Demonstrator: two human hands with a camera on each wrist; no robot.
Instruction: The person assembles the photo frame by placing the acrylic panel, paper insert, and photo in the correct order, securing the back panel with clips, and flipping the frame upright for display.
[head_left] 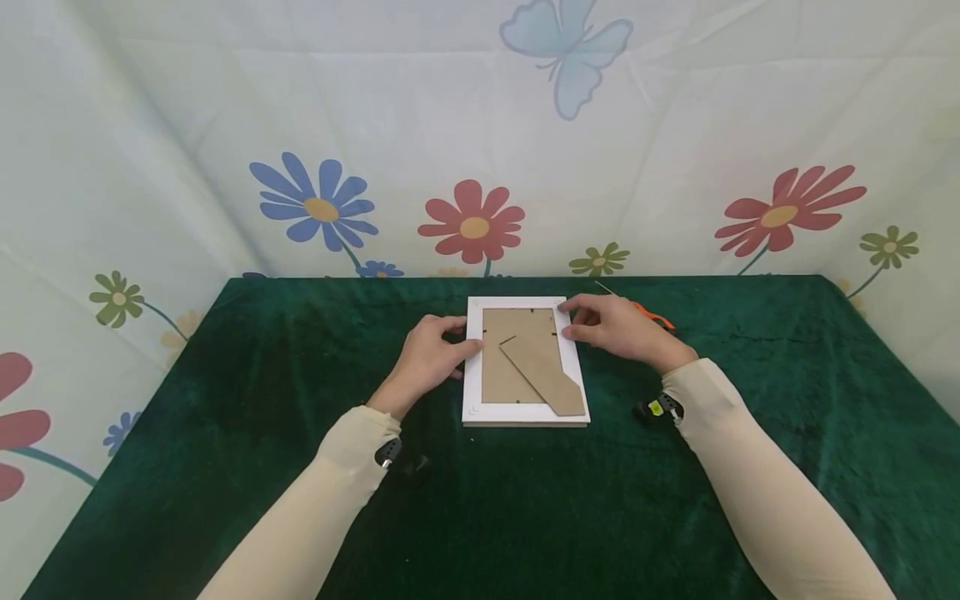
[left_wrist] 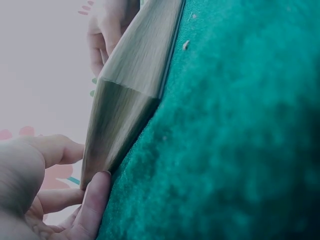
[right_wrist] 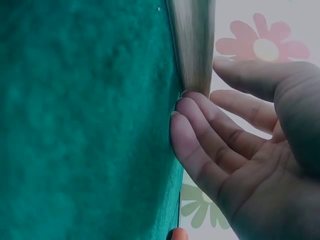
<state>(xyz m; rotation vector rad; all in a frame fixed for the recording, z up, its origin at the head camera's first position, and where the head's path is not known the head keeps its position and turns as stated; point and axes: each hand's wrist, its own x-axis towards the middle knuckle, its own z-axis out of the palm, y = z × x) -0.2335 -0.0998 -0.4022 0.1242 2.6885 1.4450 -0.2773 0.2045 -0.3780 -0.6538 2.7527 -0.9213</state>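
Observation:
A picture frame [head_left: 525, 412] lies face down, its white back border around a brown backboard [head_left: 498, 379]. A brown easel leg [head_left: 551, 367] lies slantwise across that board, and small dark tabs sit at the board's edges. My left hand [head_left: 426, 354] pinches the frame's left edge, thumb on top and other fingers against the side. At the upper right edge, my right hand [head_left: 622, 327] holds the frame likewise, with thumb and index finger over the border. In the left wrist view the frame's wood-grain side [left_wrist: 122, 112] shows; the front is hidden underneath.
An orange-handled tool [head_left: 654, 317] with a thin metal end lies behind my right hand, partly hidden by it. Dark green cloth [head_left: 480, 508] covers the table. A flower-printed curtain [head_left: 420, 108] hangs along the back and sides.

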